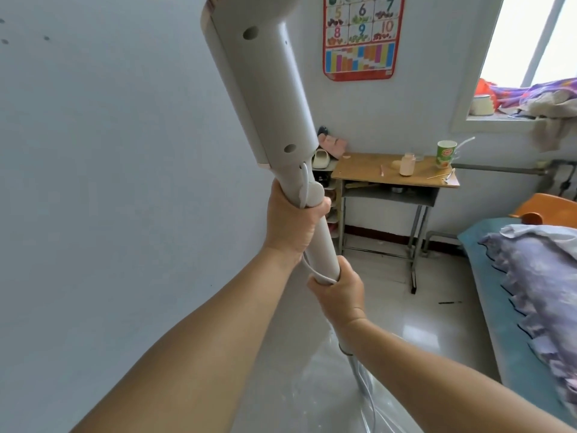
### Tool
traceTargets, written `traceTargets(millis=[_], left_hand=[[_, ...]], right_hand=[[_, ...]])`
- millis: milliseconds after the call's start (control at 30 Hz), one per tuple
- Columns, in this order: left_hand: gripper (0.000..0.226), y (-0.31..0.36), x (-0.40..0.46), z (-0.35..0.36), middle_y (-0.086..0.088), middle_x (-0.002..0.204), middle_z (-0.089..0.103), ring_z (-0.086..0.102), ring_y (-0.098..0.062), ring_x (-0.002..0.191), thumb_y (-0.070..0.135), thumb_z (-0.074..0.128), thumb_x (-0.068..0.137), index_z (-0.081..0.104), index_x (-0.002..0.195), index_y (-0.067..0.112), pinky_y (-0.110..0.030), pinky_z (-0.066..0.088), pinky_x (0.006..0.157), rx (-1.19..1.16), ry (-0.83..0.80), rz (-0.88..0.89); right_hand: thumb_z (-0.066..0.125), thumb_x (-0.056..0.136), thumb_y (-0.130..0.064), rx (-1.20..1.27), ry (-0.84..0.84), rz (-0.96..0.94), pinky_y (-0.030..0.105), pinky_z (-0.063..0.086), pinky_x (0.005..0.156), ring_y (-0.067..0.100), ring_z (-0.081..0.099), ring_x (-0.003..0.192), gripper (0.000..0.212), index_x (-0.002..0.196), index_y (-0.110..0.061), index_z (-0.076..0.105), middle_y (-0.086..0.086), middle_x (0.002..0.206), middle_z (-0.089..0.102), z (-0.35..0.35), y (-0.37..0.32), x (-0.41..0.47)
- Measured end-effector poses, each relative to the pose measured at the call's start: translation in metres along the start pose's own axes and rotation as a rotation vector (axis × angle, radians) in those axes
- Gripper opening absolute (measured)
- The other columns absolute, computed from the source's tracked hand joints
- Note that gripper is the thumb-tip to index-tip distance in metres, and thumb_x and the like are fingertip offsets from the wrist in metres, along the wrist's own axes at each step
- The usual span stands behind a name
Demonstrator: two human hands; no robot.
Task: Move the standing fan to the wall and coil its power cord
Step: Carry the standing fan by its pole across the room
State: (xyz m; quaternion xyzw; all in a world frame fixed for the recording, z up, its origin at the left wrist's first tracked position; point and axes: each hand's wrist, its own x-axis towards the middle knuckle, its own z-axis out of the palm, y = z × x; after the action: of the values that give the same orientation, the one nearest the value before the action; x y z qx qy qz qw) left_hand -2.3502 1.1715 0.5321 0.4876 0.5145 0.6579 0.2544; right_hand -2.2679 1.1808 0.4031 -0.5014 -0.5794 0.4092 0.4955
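While gripped — fan pole (324, 242), both hands

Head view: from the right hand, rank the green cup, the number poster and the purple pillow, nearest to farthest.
From the right hand on the fan pole:
1. Purple pillow, right, on the bed.
2. Green cup, on the desk beyond.
3. Number poster, high on the far wall.

I see both hands wrapped round the pale fan pole (324, 242), left hand (292, 223) above right hand (338, 295), the white power cord (315, 275) pinched under the right, with a small desk (368, 178) far right by the wall (125, 151).
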Motion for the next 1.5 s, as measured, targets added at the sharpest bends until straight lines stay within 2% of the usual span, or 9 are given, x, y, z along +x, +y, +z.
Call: traceTargets(millis=[100,333,467,667,800,967,1267,1367,1500], left_hand=[[0.037,-0.038,0.06,0.013,-0.01,0.085,0.06,0.061,-0.024,0.075,0.004,0.074,0.068,0.049,0.094,0.013,-0.028,0.051,0.061,-0.012,0.014,-0.019],[0.037,-0.115,0.195,0.029,-0.009,0.085,0.06,0.059,-0.015,0.072,0.003,0.074,0.068,0.052,0.098,0.004,-0.014,0.046,0.057,0.025,0.048,-0.093],[0.043,-0.17,0.266,0.027,-0.008,0.089,0.061,0.06,-0.014,0.076,0.007,0.076,0.068,0.052,0.104,0.004,-0.015,0.045,0.059,0.067,0.055,-0.135],[0.04,-0.267,0.359,0.022,-0.001,0.084,0.06,0.059,-0.016,0.075,0.008,0.077,0.067,0.051,0.097,0.012,-0.019,0.047,0.061,0.11,0.053,-0.182],[0.041,-0.338,0.417,0.021,-0.002,0.085,0.061,0.061,-0.017,0.077,0.007,0.077,0.066,0.051,0.098,0.011,-0.019,0.048,0.063,0.12,0.048,-0.235],[0.049,-0.425,0.462,0.025,-0.012,0.094,0.064,0.063,-0.023,0.084,0.006,0.079,0.065,0.053,0.107,-0.001,-0.021,0.052,0.069,0.141,0.046,-0.275],[0.047,-0.555,0.491,0.052,-0.012,0.093,0.064,0.062,-0.023,0.085,0.002,0.078,0.069,0.054,0.108,-0.006,-0.03,0.056,0.077,0.198,0.072,-0.35],[0.041,-0.594,0.492,0.066,-0.018,0.095,0.066,0.064,-0.027,0.087,0.002,0.078,0.069,0.057,0.104,-0.008,-0.034,0.056,0.081,0.241,0.103,-0.365],[0.026,-0.639,0.49,0.086,-0.007,0.083,0.067,0.064,-0.02,0.076,0.002,0.078,0.068,0.063,0.089,-0.002,-0.027,0.056,0.074,0.309,0.17,-0.381]], right_hand=[[0.065,0.065,-0.02,-0.031,-0.016,-0.003,0.034,0.046,0.052,0.015,0.046,0.058,0.018,0.07,-0.026,0.049,-0.007,0.061,0.05,0.022,0.022,0.067],[0.069,0.065,-0.018,-0.013,-0.088,0.056,0.035,0.048,0.056,0.014,0.05,0.064,0.023,0.073,-0.031,0.052,-0.008,0.067,0.053,0.079,0.054,0.211],[0.071,0.066,-0.017,-0.017,-0.148,0.113,0.038,0.055,0.064,0.018,0.056,0.074,0.026,0.085,-0.027,0.055,-0.007,0.075,0.056,0.123,0.082,0.284],[0.072,0.066,-0.018,0.021,-0.183,0.207,0.029,0.054,0.052,0.013,0.058,0.069,0.03,0.077,-0.038,0.052,-0.005,0.077,0.06,0.194,0.139,0.378],[0.074,0.066,-0.019,0.013,-0.185,0.256,0.032,0.056,0.059,0.013,0.059,0.074,0.032,0.077,-0.039,0.052,-0.005,0.08,0.061,0.239,0.186,0.441],[0.077,0.065,-0.018,0.028,-0.19,0.309,0.032,0.056,0.061,0.015,0.06,0.078,0.035,0.074,-0.042,0.052,-0.003,0.083,0.063,0.282,0.251,0.496],[0.078,0.066,-0.016,0.089,-0.254,0.385,0.017,0.048,0.054,0.011,0.059,0.076,0.035,0.077,-0.038,0.053,-0.002,0.084,0.063,0.32,0.374,0.559],[0.077,0.068,-0.012,0.133,-0.297,0.412,0.017,0.048,0.056,0.015,0.058,0.078,0.034,0.078,-0.035,0.054,0.002,0.087,0.064,0.324,0.413,0.576],[0.075,0.07,-0.008,0.17,-0.388,0.438,0.018,0.051,0.058,0.015,0.06,0.08,0.035,0.079,-0.036,0.055,0.0,0.087,0.064,0.325,0.46,0.595]])
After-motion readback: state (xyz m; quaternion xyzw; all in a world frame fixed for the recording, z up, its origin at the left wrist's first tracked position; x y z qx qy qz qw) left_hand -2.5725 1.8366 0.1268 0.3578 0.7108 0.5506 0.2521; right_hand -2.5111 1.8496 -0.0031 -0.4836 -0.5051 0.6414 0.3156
